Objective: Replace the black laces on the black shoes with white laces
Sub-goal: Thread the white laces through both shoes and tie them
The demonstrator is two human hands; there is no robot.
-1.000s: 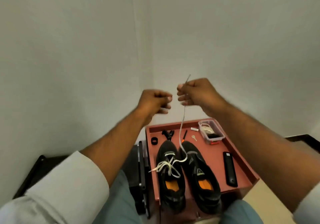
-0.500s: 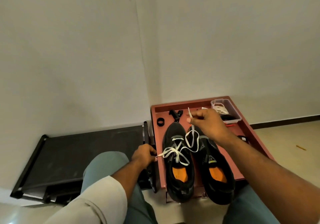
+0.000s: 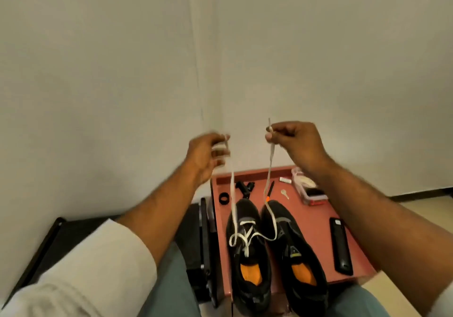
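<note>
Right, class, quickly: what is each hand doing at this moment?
Left hand: blurred, fingers curled round one end of the white lace.
Right hand: pinching the lace's other end.

Left shoe (image 3: 247, 255): black, grey trim, orange insole. Right shoe (image 3: 294, 250): black, grey band, small yellow mark on tongue, orange insole. Lace (image 3: 270, 167): white. Tray (image 3: 316, 221): dull red-pink. Ring (image 3: 224, 198): black. Clip (image 3: 245, 187): black. Remote-like bar (image 3: 341, 245): black. Key (image 3: 285, 193): pale cream. Container (image 3: 309, 187): clear, red base edge. Sleeve (image 3: 81, 270): off-white. Trousers (image 3: 171, 287): grey-blue. Wall (image 3: 98, 59): plain off-white.
</note>
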